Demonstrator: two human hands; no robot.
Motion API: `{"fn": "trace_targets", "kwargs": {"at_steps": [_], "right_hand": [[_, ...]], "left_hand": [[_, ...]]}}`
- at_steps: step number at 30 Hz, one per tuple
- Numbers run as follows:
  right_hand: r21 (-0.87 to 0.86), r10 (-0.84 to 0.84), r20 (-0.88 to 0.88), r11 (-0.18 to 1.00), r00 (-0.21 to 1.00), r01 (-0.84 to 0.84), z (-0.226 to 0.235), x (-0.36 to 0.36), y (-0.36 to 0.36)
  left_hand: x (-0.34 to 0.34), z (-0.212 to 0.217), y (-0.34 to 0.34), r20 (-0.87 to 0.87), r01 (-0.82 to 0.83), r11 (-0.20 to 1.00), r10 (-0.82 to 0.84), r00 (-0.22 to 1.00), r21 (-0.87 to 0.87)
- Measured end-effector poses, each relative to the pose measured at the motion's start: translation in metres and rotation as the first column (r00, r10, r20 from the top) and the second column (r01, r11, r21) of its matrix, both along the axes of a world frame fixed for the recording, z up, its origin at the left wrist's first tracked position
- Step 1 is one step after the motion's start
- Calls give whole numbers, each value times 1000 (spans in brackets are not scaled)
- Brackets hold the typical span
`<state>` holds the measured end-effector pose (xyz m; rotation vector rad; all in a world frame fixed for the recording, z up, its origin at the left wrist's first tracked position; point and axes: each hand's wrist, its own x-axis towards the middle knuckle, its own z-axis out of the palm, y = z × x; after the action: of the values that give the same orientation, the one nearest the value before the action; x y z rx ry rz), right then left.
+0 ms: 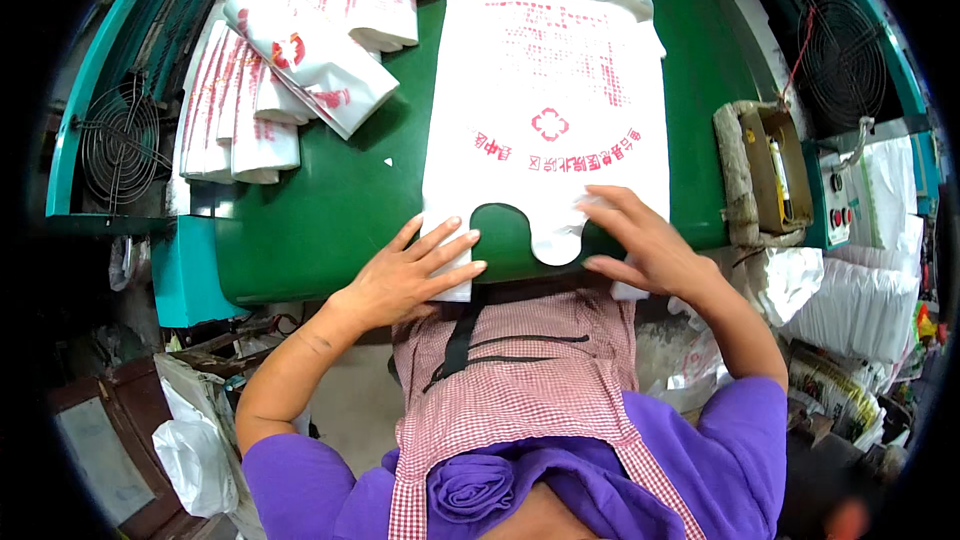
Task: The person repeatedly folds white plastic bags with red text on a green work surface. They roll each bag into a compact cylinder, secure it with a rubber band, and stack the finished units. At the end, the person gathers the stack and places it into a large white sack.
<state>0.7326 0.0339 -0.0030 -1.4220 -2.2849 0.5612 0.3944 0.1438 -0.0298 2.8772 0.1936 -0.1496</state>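
Observation:
A white plastic vest bag [560, 70] with red print lies flat on a green conveyor belt [350, 230], its cut-out handle end toward me. My left hand [408, 268] rests with fingers spread on the left handle strip. Over the right handle strip, my right hand [645, 245] has its fingers apart, the tips by the bag's edge and the rounded middle tab. Neither hand grips anything that I can see. More of the same white plastic runs on beyond the bag's far folded edge.
Folded bundles of printed white bags [255, 115] are heaped at the far left of the belt. A yellowish box [775, 170] holding a pen is fixed at the right edge, beside a control panel [838, 205] with red buttons. Stacked white bags [860, 305] stand farther right. Round fan guards [122, 145] flank both sides.

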Motion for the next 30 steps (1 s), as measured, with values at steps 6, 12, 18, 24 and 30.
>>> {"fn": "trace_targets", "kwargs": {"at_steps": [6,12,18,24,30], "right_hand": [[205,-354,436,934,827,292,-59,47,-86],[278,-369,90,901,925,332,-52,49,-86],[-10,-168,-315,985,934,174,-13,41,-26],[-118,-328,114,933,938,340,-18,-15,36],[299,-268,240,935,933,192,-39,-7,28]], "left_hand": [[0,-10,23,294,-32,998,44,955,-46],[55,6,52,297,-236,783,470,831,-576],[154,5,46,101,-268,956,280,955,-115],[116,-15,28,579,-76,989,-13,815,130],[104,-16,-6,384,-93,977,14,923,190]]}}
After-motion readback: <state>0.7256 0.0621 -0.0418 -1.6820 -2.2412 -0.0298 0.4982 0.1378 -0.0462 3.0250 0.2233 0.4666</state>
